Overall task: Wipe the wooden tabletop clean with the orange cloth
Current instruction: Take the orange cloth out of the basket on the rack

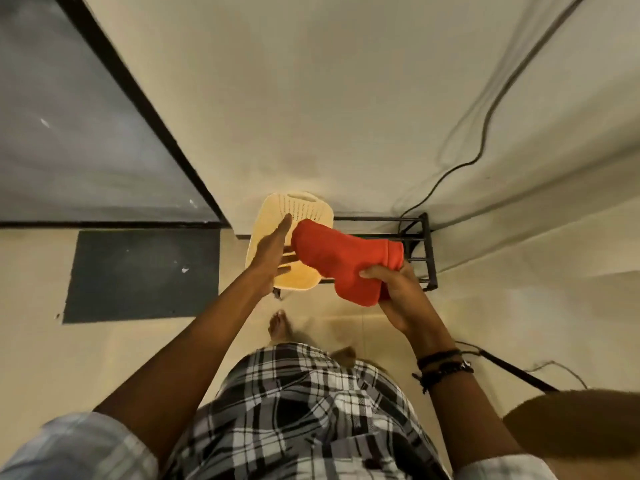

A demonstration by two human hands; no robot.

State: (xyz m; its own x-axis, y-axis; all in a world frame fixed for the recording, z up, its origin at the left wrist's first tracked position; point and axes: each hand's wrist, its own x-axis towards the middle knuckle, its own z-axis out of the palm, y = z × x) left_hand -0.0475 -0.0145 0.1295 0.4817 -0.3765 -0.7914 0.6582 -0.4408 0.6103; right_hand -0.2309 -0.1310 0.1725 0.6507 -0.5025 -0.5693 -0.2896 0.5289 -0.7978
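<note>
The orange cloth [341, 259] hangs folded in front of me, above the floor. My right hand [398, 292] grips its lower right part, fingers curled round the fabric. My left hand [273, 258] is stretched forward beside the cloth's left end, fingers straight, over a cream plastic chair [294, 211]; whether it touches the cloth is unclear. A brown wooden surface [575, 424], perhaps the tabletop's edge, shows at the bottom right corner.
A black metal rack [420, 247] stands against the wall behind the cloth. A black cable [485, 133] runs down the wall to it. A dark floor mat [138, 275] lies at left, below a dark-framed glass panel [69, 133]. My bare foot [278, 327] is on the tiles.
</note>
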